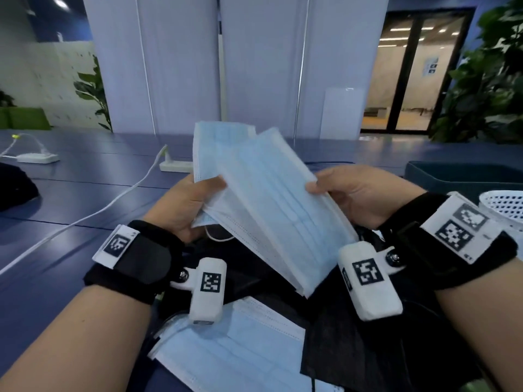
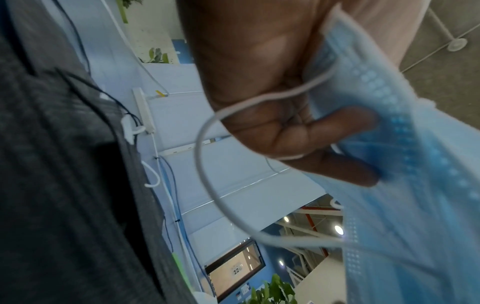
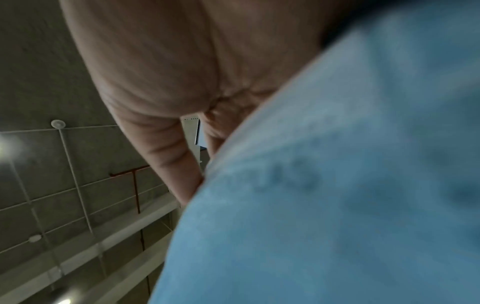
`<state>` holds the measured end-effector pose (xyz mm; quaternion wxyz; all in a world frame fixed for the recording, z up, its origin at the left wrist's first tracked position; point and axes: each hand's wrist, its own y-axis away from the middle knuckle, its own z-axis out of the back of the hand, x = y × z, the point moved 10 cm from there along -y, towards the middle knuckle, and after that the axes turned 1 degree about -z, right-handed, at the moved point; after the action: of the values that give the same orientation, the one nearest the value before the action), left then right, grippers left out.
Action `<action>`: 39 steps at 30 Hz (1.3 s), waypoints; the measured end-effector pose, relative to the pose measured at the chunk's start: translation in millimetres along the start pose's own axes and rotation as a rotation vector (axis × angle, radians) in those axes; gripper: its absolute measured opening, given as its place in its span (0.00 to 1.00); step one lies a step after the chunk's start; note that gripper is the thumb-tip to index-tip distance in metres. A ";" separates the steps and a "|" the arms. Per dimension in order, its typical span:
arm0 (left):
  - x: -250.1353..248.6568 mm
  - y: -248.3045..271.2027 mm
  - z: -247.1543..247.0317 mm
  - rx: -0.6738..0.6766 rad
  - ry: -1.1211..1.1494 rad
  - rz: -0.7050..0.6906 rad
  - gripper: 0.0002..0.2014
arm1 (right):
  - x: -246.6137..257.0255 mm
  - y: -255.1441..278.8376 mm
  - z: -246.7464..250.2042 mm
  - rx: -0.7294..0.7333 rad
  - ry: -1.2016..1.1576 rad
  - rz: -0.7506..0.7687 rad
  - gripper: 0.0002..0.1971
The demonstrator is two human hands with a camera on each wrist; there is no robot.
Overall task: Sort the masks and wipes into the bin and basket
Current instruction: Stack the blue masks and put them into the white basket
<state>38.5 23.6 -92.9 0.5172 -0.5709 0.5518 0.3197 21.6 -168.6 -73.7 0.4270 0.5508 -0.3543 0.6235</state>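
Both hands hold light blue face masks raised above the table. My left hand (image 1: 195,199) pinches a mask (image 1: 209,148) between thumb and fingers; in the left wrist view its blue pleats (image 2: 405,164) and white ear loop (image 2: 207,168) hang by the curled fingers (image 2: 345,164). My right hand (image 1: 336,193) grips a thick stack of blue masks (image 1: 277,210) by its right edge; that stack (image 3: 337,185) fills the right wrist view. More blue masks (image 1: 235,352) and black masks (image 1: 368,343) lie on the table below. The dark teal bin (image 1: 464,174) and white mesh basket (image 1: 503,205) stand at the right.
White power strips (image 1: 175,166) (image 1: 36,158) with a white cable (image 1: 93,213) lie across the blue table (image 1: 56,250) to the left. A black object (image 1: 14,188) sits at the left edge. Plants stand at the far right and back left.
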 end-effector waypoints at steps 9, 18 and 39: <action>-44.6 -18.8 -20.8 -0.045 -0.102 -0.109 0.09 | 44.9 20.5 67.2 -0.418 0.241 0.239 0.07; -51.2 -42.1 -52.5 -0.011 -0.120 -0.066 0.19 | 56.6 34.2 86.3 -0.440 -0.227 0.382 0.07; -4.2 -23.8 -19.0 -0.161 0.135 0.039 0.13 | 9.5 4.0 44.3 -0.233 0.021 0.158 0.07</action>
<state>56.7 3.5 -78.3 0.4248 -0.6201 0.5687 0.3340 34.7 -209.3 -57.9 0.4413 0.4614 -0.4622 0.6154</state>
